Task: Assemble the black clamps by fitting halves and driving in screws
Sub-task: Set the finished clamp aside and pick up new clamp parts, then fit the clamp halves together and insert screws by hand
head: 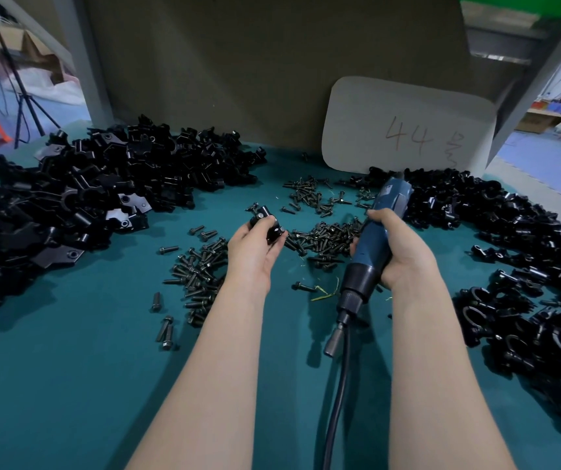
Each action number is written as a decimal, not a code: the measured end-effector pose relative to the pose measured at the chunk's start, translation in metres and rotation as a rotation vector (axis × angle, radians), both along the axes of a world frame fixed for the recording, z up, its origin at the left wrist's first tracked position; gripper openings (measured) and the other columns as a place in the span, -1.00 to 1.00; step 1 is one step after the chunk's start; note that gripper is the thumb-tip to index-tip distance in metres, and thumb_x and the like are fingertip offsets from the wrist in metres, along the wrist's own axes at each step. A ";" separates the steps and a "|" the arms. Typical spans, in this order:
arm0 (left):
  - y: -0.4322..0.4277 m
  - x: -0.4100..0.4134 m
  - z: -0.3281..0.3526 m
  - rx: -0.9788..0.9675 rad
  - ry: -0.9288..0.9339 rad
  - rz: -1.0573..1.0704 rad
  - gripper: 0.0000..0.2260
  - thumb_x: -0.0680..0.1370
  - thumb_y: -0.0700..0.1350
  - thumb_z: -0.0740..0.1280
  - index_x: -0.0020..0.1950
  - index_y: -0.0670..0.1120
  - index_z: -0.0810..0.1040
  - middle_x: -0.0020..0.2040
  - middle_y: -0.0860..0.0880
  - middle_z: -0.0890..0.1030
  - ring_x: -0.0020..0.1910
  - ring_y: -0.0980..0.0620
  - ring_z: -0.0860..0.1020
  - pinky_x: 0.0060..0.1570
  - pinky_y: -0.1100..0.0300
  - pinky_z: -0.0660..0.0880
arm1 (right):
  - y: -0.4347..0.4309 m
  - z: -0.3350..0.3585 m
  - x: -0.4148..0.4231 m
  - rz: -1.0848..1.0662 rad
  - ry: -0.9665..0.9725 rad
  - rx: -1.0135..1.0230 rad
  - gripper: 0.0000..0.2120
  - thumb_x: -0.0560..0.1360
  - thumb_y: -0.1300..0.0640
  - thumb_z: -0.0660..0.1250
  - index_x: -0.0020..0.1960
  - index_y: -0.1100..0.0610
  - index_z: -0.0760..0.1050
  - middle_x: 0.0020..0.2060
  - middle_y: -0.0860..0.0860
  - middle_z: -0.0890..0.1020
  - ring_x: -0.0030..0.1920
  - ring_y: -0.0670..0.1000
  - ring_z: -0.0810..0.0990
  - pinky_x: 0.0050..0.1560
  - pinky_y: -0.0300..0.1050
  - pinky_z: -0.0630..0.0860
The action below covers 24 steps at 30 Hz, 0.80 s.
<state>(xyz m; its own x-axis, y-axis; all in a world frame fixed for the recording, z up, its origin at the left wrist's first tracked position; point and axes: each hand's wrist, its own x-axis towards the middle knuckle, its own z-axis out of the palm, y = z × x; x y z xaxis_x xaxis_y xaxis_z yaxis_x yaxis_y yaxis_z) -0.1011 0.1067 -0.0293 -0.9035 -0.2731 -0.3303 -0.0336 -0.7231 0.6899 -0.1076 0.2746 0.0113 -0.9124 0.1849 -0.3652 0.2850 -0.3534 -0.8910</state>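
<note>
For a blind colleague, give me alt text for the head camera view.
A left hand holds a black clamp while the right hand grips a blue electric screwdriver, bit down, above a teal table strewn with screws between piles of black clamp parts.

Frame edges cut off the clamp-half pile [52, 205] and cord [335, 412]

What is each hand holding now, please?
Left hand: closed on a black clamp.
Right hand: closed on the blue electric screwdriver, tip pointing down.
</note>
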 end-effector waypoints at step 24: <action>0.002 0.001 -0.001 -0.353 -0.039 0.121 -0.86 0.56 -0.18 0.35 -0.17 -0.01 0.49 -0.11 -0.01 0.57 -0.01 -0.04 0.58 -0.02 0.23 0.53 | -0.003 0.025 0.006 -0.264 0.296 -0.337 -0.80 0.48 0.05 0.42 -0.04 0.12 0.46 -0.10 0.04 0.58 -0.05 0.04 0.60 0.02 0.01 0.58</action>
<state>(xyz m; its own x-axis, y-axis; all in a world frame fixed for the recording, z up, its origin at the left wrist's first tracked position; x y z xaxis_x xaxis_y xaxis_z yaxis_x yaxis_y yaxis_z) -0.1002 0.1088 -0.0303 -0.8467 -0.4799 -0.2298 0.0064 -0.4411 0.8974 -0.1019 0.2716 0.0360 -0.9238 0.3391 -0.1779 -0.0991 -0.6604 -0.7443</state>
